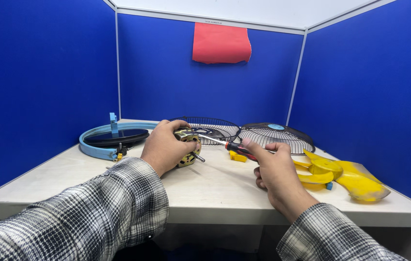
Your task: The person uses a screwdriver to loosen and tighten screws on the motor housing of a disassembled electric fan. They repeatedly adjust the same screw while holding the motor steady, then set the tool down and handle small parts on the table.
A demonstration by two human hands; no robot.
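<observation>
fan motor (pixel 187 147) is gripped above the table (pixel 205 188) in the closed left hand (pixel 164 147), steadied so the screwdriver (pixel 225 143), clasped in the right hand (pixel 275 171), can be set against it, while two wire grilles (pixel 212 128), one yellow blade (pixel 345 176) and one blue ring (pixel 101 147) are laid aside.

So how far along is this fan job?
Already apart on the table: two wire grilles, the yellow blade and the blue ring. In hand: the left hand grips the motor while the right hand works a screwdriver at it. The motor itself looks unopened.
</observation>
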